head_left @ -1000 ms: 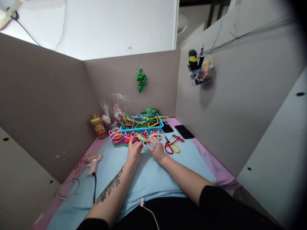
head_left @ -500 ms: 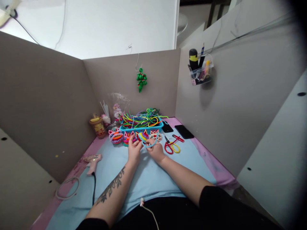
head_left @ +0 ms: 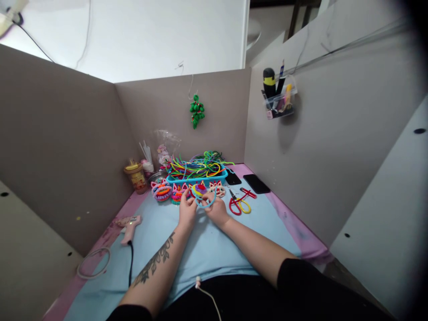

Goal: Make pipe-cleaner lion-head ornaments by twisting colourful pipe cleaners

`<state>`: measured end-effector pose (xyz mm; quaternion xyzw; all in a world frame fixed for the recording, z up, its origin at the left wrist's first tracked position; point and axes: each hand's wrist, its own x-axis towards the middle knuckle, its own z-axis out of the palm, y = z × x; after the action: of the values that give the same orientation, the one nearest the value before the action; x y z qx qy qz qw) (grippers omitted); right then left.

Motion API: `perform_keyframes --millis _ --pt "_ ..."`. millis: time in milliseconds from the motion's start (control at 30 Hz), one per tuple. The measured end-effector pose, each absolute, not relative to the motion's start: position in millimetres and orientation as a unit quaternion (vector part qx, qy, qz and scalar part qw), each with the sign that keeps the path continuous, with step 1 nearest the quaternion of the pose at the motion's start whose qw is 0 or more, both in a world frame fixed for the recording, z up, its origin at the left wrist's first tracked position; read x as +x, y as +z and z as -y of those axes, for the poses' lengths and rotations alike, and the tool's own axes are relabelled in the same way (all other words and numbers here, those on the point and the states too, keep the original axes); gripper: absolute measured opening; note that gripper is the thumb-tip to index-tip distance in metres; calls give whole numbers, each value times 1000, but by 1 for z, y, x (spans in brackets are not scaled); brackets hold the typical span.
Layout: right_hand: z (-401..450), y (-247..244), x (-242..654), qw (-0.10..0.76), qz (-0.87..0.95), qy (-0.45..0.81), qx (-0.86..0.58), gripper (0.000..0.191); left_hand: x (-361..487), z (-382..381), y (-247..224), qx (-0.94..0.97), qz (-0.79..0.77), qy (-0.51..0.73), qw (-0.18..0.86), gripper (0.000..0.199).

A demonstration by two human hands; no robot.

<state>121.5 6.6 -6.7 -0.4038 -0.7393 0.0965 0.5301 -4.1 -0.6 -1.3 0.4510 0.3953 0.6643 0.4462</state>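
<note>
Between my two hands is a small rainbow pipe-cleaner piece [head_left: 199, 191], with purple, red, yellow and blue bands. My left hand [head_left: 187, 207] pinches its left side. My right hand [head_left: 215, 209] has its fingertips closed on a light blue pipe cleaner [head_left: 207, 205], which curves in a loop from the piece's lower edge. Just behind the hands stand finished pipe-cleaner animal heads with pointed ears: a lilac one [head_left: 161, 191], a pink and orange one [head_left: 177, 194] and a cream one [head_left: 217, 189]. Part of a red one shows behind the rainbow piece.
A blue basket [head_left: 180, 182] heaped with pipe cleaners [head_left: 200, 167] stands at the back. Scissors [head_left: 236, 205], red-handled pliers [head_left: 248, 193] and a black phone [head_left: 256, 183] lie on the right. A pink glue gun [head_left: 132, 228] with its cord lies left, near a lidded cup [head_left: 136, 177].
The rainbow piece has turned slightly and tipped, so its purple and red middle shows more. The light blue loop has shifted a little left. Both hands keep nearly the same place.
</note>
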Motion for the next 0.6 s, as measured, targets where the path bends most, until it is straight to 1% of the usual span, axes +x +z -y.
perform_keyframes --millis 167,333,467,600 --pt "-1 -4 120 521 756 55 -393 16 -3 4 2 473 -424 664 396 75" --pt "-4 -8 118 504 754 30 -419 17 0 8 5 510 -421 659 359 70" --pt "-7 -12 119 496 752 34 -432 17 1 7 5 510 -414 663 359 73" --pt "-10 -13 120 504 749 54 -427 19 0 4 1 497 -424 645 397 79"
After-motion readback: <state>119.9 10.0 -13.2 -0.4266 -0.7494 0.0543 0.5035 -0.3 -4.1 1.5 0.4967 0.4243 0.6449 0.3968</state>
